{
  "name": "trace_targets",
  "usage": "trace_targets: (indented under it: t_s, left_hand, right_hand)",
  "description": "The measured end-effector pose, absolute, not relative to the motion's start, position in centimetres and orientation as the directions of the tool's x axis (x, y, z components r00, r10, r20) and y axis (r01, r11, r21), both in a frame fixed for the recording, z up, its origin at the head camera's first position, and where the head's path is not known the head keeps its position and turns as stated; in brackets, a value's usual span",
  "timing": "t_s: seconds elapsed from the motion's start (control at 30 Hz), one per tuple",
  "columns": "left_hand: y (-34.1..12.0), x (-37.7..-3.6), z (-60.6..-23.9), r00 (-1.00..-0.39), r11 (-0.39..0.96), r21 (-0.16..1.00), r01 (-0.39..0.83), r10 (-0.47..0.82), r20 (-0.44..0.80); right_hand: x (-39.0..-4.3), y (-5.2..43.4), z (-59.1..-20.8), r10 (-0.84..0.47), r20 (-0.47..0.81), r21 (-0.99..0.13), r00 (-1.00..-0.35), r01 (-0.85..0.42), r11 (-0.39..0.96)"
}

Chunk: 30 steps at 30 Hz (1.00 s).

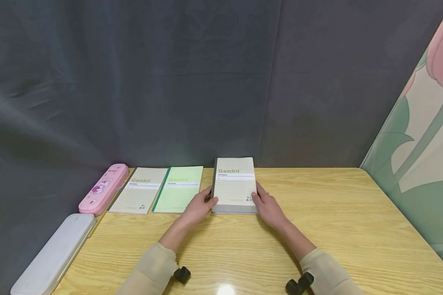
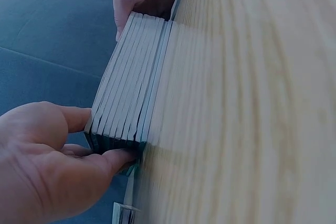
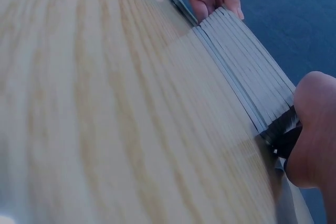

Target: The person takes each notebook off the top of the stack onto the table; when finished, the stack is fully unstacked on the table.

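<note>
A thick stack of notebooks [image 1: 234, 184] lies on the wooden table near its back edge, the top cover cream with "Gambit" printed on it. My left hand [image 1: 200, 206] holds the stack's left side, its thumb close to the front corner. On the opposite side, my right hand [image 1: 268, 207] grips the stack, with the thumb by the cover's right edge. In the left wrist view, the page edges of the notebook stack [image 2: 128, 77] show between both hands, with the left hand [image 2: 58, 156] spanning its height. The right hand's fingertips [image 3: 310, 95] meet the stack's corner in the right wrist view.
Left of the stack lie a green notebook [image 1: 179, 190] and a cream notebook [image 1: 138, 191], side by side. Beyond them are a pink pencil case [image 1: 104, 189] and a white case [image 1: 55, 254] along the table's left edge. A dark curtain [image 1: 192, 82] hangs behind the table [image 1: 328, 213].
</note>
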State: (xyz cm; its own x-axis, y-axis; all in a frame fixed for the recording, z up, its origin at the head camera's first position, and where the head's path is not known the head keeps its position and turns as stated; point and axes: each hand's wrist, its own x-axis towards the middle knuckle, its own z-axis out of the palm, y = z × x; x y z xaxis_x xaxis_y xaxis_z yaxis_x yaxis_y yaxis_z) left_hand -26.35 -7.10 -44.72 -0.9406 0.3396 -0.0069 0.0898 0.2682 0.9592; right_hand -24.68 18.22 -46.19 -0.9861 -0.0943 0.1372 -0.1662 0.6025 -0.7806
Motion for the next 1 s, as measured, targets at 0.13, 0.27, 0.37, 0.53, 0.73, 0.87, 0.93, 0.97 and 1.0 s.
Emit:
trace_targets:
  t_s: [0.13, 0.27, 0.37, 0.53, 0.73, 0.87, 0.93, 0.97, 1.0]
  left_hand:
    - [-7.4, -26.2, -44.5, -0.943, 0.277, 0.958, 0.081, 0.332, -0.016]
    - [-7.7, -26.3, -44.4, -0.944, 0.302, 0.950, 0.082, 0.329, -0.023]
    - [-8.1, -26.5, -44.4, -0.946, 0.318, 0.944, 0.084, 0.325, -0.025]
    - [-8.9, -26.5, -44.2, -0.947, 0.304, 0.949, 0.076, 0.320, -0.026]
    - [-9.4, -26.4, -43.6, -0.950, 0.287, 0.956, 0.060, 0.311, -0.034]
    - [-9.7, -26.4, -43.5, -0.953, 0.307, 0.950, 0.056, 0.300, -0.041]
    - [-9.8, -26.5, -43.4, -0.955, 0.315, 0.948, 0.052, 0.293, -0.045]
    - [-9.8, -26.5, -43.4, -0.956, 0.319, 0.947, 0.048, 0.290, -0.049]
    - [-9.8, -26.6, -43.4, -0.957, 0.321, 0.946, 0.044, 0.287, -0.053]
  right_hand:
    - [-24.6, 18.1, -46.2, -0.108, 0.130, -0.785, -0.986, -0.169, 0.596]
    - [-24.6, 17.9, -46.2, -0.123, 0.145, -0.779, -0.982, -0.190, 0.598]
    - [-24.7, 17.5, -46.2, -0.132, 0.152, -0.781, -0.979, -0.201, 0.591]
    - [-24.8, 16.7, -46.3, -0.150, 0.162, -0.784, -0.975, -0.220, 0.581]
    - [-24.8, 15.9, -46.4, -0.148, 0.192, -0.788, -0.970, -0.242, 0.566]
    - [-24.9, 15.5, -46.4, -0.146, 0.200, -0.782, -0.969, -0.247, 0.573]
    - [-24.8, 15.2, -46.4, -0.143, 0.200, -0.777, -0.969, -0.246, 0.580]
    - [-24.8, 15.1, -46.4, -0.142, 0.202, -0.777, -0.969, -0.247, 0.580]
    - [-24.8, 15.0, -46.4, -0.139, 0.204, -0.776, -0.969, -0.247, 0.581]
